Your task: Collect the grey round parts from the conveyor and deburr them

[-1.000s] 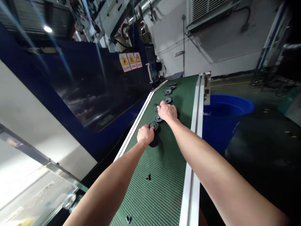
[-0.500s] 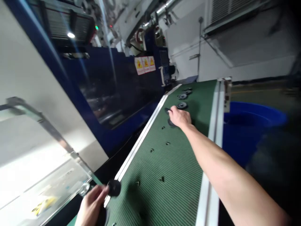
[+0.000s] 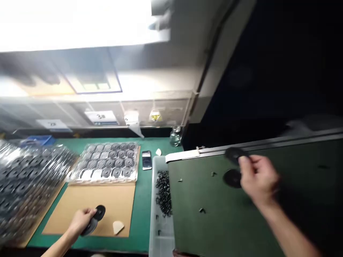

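Two black round discs (image 3: 100,212) are pinched in my left hand (image 3: 81,220), which hangs over a sheet of brown cardboard (image 3: 102,200) on the green table. My right hand (image 3: 258,178), blurred, is closed on more black discs (image 3: 232,178) above the green conveyor belt (image 3: 203,232). Two of these show, one beyond the other, at my fingertips. Beyond the cardboard lies a clear plastic tray (image 3: 107,161) with rows of round parts, some compartments looking pale. A whitish wedge-shaped piece (image 3: 118,227) rests on the cardboard near my left hand.
A translucent bin (image 3: 160,237) holding small black pieces (image 3: 164,192) stands between table and belt. Stacked filled trays (image 3: 26,185) occupy the left. A phone (image 3: 147,160) and a glass jar (image 3: 175,136) lie toward the back. Small bits (image 3: 202,210) dot the belt.
My view has swung left from along the conveyor to the table with trays. My right hand has lifted off the belt with discs in it; my left hand, still holding discs, is now over the cardboard.
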### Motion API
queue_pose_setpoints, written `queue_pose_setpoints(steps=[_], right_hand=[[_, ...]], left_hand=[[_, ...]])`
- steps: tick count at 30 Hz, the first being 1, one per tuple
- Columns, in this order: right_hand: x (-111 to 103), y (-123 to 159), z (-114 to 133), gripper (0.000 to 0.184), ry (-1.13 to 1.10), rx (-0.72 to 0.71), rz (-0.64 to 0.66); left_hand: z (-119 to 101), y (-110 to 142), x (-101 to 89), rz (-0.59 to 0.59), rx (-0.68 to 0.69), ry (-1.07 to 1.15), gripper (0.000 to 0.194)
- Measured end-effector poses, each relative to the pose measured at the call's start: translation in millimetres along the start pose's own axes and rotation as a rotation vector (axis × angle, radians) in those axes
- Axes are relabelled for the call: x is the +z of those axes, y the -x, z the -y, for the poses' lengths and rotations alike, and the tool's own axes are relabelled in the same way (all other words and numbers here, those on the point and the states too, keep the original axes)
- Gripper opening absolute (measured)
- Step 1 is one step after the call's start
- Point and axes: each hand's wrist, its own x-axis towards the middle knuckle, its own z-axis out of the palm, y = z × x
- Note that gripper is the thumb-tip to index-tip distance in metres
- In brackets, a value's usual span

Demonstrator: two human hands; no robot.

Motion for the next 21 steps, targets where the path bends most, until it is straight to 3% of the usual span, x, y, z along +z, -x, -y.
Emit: queue_pose_setpoints(steps=[2,4,7,10,12,15,18,21], right_hand=[[62,94,64,0.042,-0.108,-0.024,0.269],[124,188,121,0.036,-0.285,0.047,0.527],[216,313,188,0.036,-0.327,0.074,0.709],[298,404,231,0.04,-0.296,0.113,0.791],[341,445,248,0.041,-0.254,0.125,0.814],[384,478,257,0.042,-0.177,0.116,0.822],[403,481,251,0.042,-0.119,0.1,0.818],[398,470,239,0.043,-0.126,0.094,0.831]], left_hand=[[43,-33,4.7,0.025,0.001,0.028,0.039],[75,-65,10.3,0.073,0.032,0.069,0.036],[116,-102,14.9,0.169,0.102,0.138,0.036],[152,-129,14.4,0.263,0.171,0.202,0.04],[172,-142,13.1,0.31,0.222,0.243,0.041],[191,-157,11.1,0.356,0.295,0.303,0.034],[201,-165,10.1,0.382,0.359,0.37,0.025],[210,-167,12.5,0.352,0.436,0.467,0.024]])
